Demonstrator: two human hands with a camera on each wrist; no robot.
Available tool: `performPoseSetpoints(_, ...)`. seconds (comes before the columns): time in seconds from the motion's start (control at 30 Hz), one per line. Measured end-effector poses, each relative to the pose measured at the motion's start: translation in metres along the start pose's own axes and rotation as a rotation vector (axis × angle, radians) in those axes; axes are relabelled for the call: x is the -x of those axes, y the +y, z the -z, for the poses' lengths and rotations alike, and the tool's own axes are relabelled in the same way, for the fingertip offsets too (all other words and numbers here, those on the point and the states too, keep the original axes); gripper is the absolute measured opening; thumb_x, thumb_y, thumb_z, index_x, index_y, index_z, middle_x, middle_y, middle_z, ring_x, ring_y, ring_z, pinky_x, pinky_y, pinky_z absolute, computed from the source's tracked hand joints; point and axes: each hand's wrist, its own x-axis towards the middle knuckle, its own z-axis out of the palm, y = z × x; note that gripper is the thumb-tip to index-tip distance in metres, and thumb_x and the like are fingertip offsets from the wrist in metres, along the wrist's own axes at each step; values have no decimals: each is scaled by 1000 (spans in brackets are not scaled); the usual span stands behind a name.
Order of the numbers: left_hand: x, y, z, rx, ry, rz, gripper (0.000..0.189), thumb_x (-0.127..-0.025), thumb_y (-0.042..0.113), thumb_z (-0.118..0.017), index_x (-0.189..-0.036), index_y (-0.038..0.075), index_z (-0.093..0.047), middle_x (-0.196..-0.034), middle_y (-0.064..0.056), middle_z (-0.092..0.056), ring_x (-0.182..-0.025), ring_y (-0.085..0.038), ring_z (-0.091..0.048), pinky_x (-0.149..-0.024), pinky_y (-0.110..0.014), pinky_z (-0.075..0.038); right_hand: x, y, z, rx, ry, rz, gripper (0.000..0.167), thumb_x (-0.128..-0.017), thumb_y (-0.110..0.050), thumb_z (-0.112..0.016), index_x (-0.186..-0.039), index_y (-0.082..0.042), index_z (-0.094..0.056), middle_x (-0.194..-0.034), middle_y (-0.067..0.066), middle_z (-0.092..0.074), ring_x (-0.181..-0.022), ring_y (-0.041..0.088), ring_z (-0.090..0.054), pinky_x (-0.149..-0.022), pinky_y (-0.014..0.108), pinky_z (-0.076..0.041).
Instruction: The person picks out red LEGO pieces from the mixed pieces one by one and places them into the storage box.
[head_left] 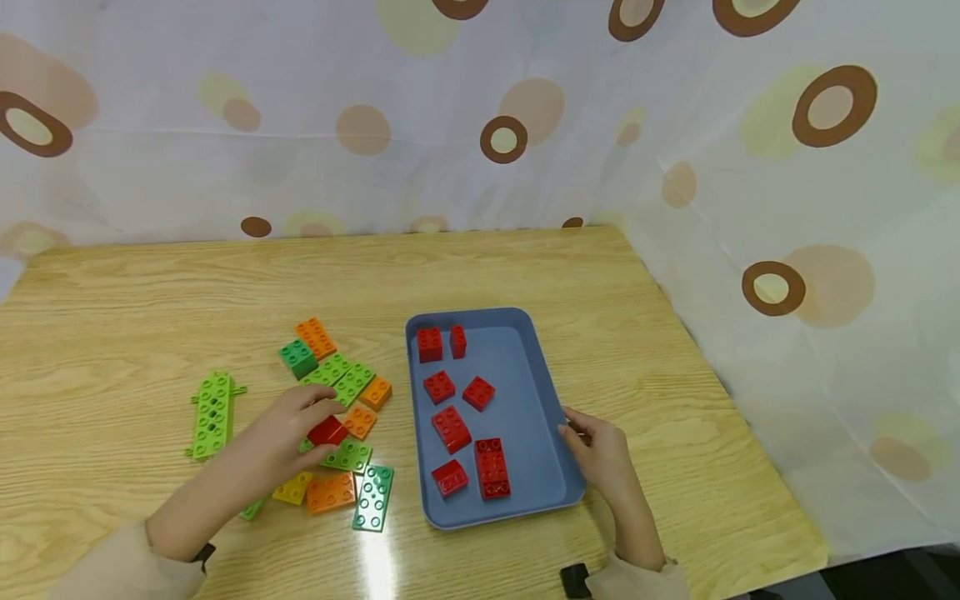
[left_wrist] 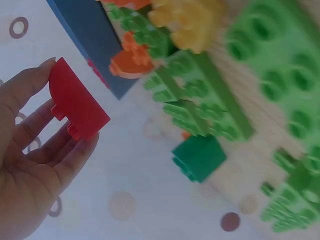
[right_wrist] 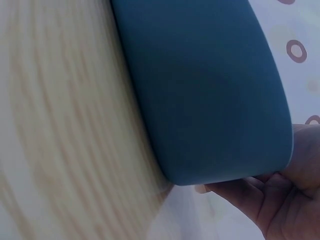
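Note:
My left hand [head_left: 288, 429] pinches a red toy building brick [left_wrist: 77, 102] with a curved side, between thumb and fingertips. That hand is over the pile of loose bricks, left of the blue-grey tray [head_left: 528, 417]. In the left wrist view the red brick is tilted, its studs facing the palm. At the tray's right side, my right hand [head_left: 606, 457] grips the rim. In the right wrist view its fingers lie against the outer tray wall [right_wrist: 210, 100]. Several red bricks [head_left: 451, 429] are spread inside the tray, mostly along its left half.
Around the left hand lie light green bricks [head_left: 354, 383], orange bricks [head_left: 332, 493], a yellow brick [head_left: 292, 488] and a dark green brick [head_left: 298, 358]. A long green piece [head_left: 213, 415] lies farther left. A flat green brick [head_left: 372, 498] is near the tray's left edge on the wooden table [head_left: 660, 392].

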Motion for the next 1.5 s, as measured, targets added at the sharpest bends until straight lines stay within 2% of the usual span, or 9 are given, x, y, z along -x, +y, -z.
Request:
performPoseSetpoints(0.13, -18, 11, -4, 4, 4, -81, 35, -70, 7, -79, -101, -1, -64, -109, -19, -58, -100, -32, -57, -80, -38, -53, 0, 1, 1, 0, 2, 1, 33, -88, -2, -59, -118, 9, -58, -96, 25, -67, -83, 31, -67, -66, 32, -56)
performPoseSetpoints(0.37, -50, 34, -14, 28, -73, -147, 34, -75, 10, -76, -104, 0, -64, -112, -17, -58, -105, -29, -55, -84, -36, -53, 0, 1, -1, 1, 2, -3, 33, -87, -2, -59, -118, 9, -58, -96, 24, -67, -81, 29, -67, -65, 30, -56)
performPoseSetpoints(0.63, -85, 54, -28, 67, -123, -278, 31, -76, 9, -74, -104, -1, -63, -107, -15, -57, -102, -28, -54, -87, -36, -50, 0, 2, -2, -28, 13, 18, 32, -87, -1, -59, -117, 10, -59, -98, 27, -66, -83, 32, -68, -66, 32, -56)
performPoseSetpoints(0.83, -107, 69, -38, 76, -187, -320, 31, -79, 13, -73, -105, 1, -62, -110, -14, -57, -104, -26, -54, -90, -34, -49, -1, 3, -3, -31, 12, 25, 31, -87, -1, -59, -116, 10, -59, -98, 27, -66, -84, 32, -67, -67, 33, -56)
performPoseSetpoints(1.0, -127, 85, -42, 74, -278, -321, 33, -84, 18, -69, -112, 1, -61, -117, -13, -56, -111, -25, -53, -94, -33, -47, -1, 4, -1, -41, 17, 26, 31, -86, 0, -59, -116, 10, -60, -99, 27, -67, -83, 31, -67, -66, 32, -56)
performPoseSetpoints(1.1, -140, 94, -50, 78, -298, -348, 34, -85, 19, -68, -114, 2, -61, -119, -12, -56, -112, -23, -53, -95, -32, -46, -1, 3, 0, -49, 26, 33, 30, -86, 0, -60, -115, 10, -61, -96, 26, -67, -82, 30, -67, -66, 31, -56)
performPoseSetpoints(1.23, -150, 101, -66, 33, -324, -409, 33, -85, 19, -67, -113, 4, -61, -116, -11, -56, -109, -22, -52, -93, -29, -47, 0, 2, -1, -55, 31, 41, 30, -85, 1, -62, -114, 10, -61, -93, 25, -68, -81, 29, -67, -65, 29, -56)
performPoseSetpoints(1.33, -153, 103, -76, -22, -370, -442, 30, -86, 19, -66, -112, 5, -61, -112, -9, -56, -105, -19, -52, -90, -26, -47, 0, 1, -1, -52, 27, 38, 30, -85, 1, -61, -114, 10, -61, -93, 24, -68, -80, 28, -67, -64, 28, -55)
performPoseSetpoints(1.5, -154, 102, -89, -44, -427, -452, 29, -86, 20, -67, -110, 5, -62, -105, -7, -56, -99, -18, -52, -85, -24, -46, 1, 2, 1, -62, 27, 36, 30, -85, 1, -62, -114, 10, -61, -94, 25, -68, -80, 29, -68, -64, 30, -56)
